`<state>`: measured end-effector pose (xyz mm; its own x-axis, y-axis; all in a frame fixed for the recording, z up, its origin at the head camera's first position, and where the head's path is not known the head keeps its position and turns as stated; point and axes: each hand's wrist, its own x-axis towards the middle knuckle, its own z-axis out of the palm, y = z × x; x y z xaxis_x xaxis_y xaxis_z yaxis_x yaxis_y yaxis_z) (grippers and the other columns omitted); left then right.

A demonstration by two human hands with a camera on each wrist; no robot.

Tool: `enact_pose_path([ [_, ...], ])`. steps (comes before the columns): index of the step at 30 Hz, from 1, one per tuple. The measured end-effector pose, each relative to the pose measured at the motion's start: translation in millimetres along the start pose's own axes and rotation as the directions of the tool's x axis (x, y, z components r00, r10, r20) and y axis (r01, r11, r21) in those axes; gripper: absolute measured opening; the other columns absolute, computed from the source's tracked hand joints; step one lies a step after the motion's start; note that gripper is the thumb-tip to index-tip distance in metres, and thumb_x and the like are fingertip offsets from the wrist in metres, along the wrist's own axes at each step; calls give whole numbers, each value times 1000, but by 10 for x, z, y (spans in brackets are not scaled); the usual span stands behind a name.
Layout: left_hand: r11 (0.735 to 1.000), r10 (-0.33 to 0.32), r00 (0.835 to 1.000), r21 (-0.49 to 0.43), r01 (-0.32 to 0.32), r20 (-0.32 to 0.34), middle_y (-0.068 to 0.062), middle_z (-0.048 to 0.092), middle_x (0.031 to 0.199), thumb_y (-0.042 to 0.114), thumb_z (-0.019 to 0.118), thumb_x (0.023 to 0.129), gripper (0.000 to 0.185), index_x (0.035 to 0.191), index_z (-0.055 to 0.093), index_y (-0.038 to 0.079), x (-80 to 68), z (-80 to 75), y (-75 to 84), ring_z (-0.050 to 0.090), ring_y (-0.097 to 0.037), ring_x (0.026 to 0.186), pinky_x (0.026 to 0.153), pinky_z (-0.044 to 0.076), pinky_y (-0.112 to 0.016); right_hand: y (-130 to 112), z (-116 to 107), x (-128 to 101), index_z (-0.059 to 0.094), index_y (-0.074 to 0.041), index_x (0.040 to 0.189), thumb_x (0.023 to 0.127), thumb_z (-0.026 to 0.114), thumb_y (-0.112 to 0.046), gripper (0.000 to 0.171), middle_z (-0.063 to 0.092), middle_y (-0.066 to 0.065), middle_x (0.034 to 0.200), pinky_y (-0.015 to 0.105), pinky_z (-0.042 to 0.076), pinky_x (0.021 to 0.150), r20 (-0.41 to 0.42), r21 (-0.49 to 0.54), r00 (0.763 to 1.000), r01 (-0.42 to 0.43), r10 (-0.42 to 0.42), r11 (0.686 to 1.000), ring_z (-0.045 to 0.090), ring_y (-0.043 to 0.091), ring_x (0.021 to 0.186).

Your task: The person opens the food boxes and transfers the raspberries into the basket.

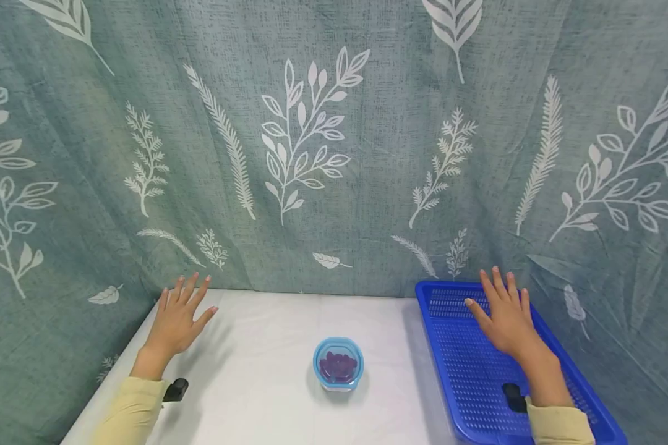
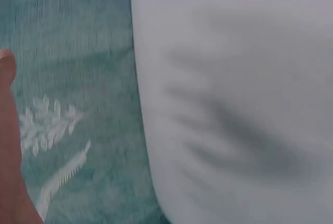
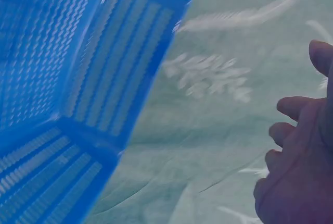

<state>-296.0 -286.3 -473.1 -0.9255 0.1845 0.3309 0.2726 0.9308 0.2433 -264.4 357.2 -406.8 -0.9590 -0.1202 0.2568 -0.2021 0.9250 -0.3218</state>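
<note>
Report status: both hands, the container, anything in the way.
Left hand spread above white table. Right hand spread above blue basket. Blue-rimmed container on table, untouched. Basket's left rim between right hand and container.

Left arm [image 1: 130, 409], right arm [image 1: 548, 378] extended forward, well apart. Left hand [image 1: 172, 326] raised, fingers [image 1: 200, 293] straight, spread, thumb angled inward. Right hand [image 1: 506, 324] likewise, back facing up.

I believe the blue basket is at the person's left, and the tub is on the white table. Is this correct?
Not quite: the head view shows the blue basket at the person's right. The tub is on the white table.
</note>
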Motion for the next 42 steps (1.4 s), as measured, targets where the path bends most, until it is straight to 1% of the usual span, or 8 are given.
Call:
enact_pose_path([
  [7,997,65,998,-52,-65,5,-19,21,168,47,52,104,71,161,29,13,-103,345,275,11,-47,154,121,9,-73,-446,32,-198,14,-1,162,108,45,-42,75,3,29,167,71,-11,121,-8,90,996,88,-88,992,-12,46,154],
  [12,985,106,994,-138,-104,6,-17,25,167,45,56,102,70,160,32,14,-185,600,484,16,-46,154,121,12,-73,-749,102,-350,15,-7,163,107,47,-41,74,4,23,169,68,-9,123,21,122,990,134,-138,983,-9,43,155],
  [16,961,144,989,-244,-133,26,-15,29,166,41,59,101,69,160,33,16,-243,778,671,20,-44,153,121,14,-72,-961,182,-453,15,-11,164,107,49,-41,72,4,18,170,66,-7,125,33,163,984,170,-177,972,-8,39,157],
  [20,928,197,975,-340,-153,100,-15,29,166,42,59,101,71,161,30,16,-297,928,859,20,-44,153,122,14,-72,-1185,289,-544,18,-13,164,106,50,-41,72,7,14,171,63,-4,126,33,200,979,192,-202,961,-3,38,157],
  [25,874,242,950,-471,-124,199,-14,26,167,43,63,99,77,162,29,15,-343,1053,1075,15,-43,155,123,8,-70,-1408,509,-645,24,-13,163,105,54,-39,70,14,11,170,56,-5,129,21,234,972,221,-232,947,4,36,158],
  [30,815,263,935,-574,-83,238,-11,26,167,43,71,94,86,162,27,15,-397,1181,1253,13,-41,156,124,9,-70,-1522,820,-700,27,-17,162,104,57,-38,69,20,7,169,39,-11,128,29,283,965,243,-261,928,9,32,158],
  [35,750,247,945,-660,-47,214,-17,28,165,42,79,87,95,161,27,12,-449,1318,1405,19,-45,153,120,20,-71,-1538,1167,-705,31,-13,160,102,61,-35,69,24,9,168,15,-20,119,82,347,953,246,-291,905,12,32,157],
  [42,654,277,952,-752,-85,133,-23,32,162,36,85,82,102,158,28,0,-431,1466,1574,29,-46,149,118,25,-67,-1499,1537,-685,40,-6,156,96,69,-32,71,33,14,164,13,-20,118,65,323,921,344,-384,881,22,37,154],
])
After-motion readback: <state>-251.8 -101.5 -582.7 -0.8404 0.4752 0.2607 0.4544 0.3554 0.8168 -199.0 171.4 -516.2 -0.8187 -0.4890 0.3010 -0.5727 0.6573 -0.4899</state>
